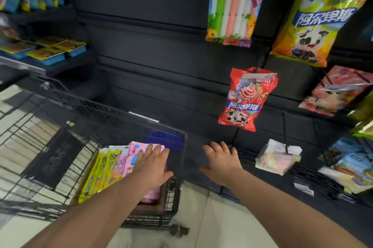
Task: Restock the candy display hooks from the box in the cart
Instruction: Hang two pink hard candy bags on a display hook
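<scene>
pink flat plastic candy packet stands on edge in the brown cardboard box at the near right corner of the black wire cart, beside yellow-green packets, its long axis pointing up. the left hand lies directly over it, fingers straight, gripping nothing. the right hand, spread and empty, hovers beyond the cart rim, nearer the black wire display hook.

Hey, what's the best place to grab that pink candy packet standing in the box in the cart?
Pinch the flat pink plastic packet by its top edge, coming straight down from above. It stands upright, packed against the yellow packets, so only that edge looks free; the left hand lies over it.
</scene>
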### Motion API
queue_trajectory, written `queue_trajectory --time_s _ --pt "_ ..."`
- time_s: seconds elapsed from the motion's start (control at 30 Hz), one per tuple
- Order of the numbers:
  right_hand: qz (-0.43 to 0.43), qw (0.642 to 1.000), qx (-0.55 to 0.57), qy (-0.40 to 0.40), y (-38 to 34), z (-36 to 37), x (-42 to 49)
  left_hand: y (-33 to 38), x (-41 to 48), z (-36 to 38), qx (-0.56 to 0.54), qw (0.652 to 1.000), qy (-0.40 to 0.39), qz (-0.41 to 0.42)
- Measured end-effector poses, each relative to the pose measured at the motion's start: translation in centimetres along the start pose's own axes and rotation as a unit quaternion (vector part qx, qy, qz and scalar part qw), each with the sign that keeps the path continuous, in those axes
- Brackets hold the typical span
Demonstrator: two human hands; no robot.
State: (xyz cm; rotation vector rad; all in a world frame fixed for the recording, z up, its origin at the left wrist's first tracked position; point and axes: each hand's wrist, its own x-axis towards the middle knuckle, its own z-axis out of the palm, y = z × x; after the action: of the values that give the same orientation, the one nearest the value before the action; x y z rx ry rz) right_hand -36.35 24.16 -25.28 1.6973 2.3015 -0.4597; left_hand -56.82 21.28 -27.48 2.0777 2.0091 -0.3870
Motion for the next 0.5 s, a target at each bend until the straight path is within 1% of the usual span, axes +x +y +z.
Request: queue_trajectory --time_s 0.13,0.23,0.37,0.5 --pt "-0.026 1.0 0.001 -0.01 -2.1 0.5 0.0 -3.0 -1.8 1.1 -0.005 0.999 0.0 -0.036" --pt "-0.04 0.999 -0.003 -0.018 -3.6 0.9 1.0 -5.4 -1.9 1.8 -0.01 0.998 -0.023 -0.059" --pt "-0.038 0.998 -0.003 -0.049 -6.0 1.9 4.0 -8.7 -0.6 3.0 0.004 0.997 -0.045 -0.067" --pt "-0.037 0.995 -0.007 -0.089 -9.7 3.4 7.8 -13.2 1.2 4.5 -0.016 0.995 -0.069 -0.072"
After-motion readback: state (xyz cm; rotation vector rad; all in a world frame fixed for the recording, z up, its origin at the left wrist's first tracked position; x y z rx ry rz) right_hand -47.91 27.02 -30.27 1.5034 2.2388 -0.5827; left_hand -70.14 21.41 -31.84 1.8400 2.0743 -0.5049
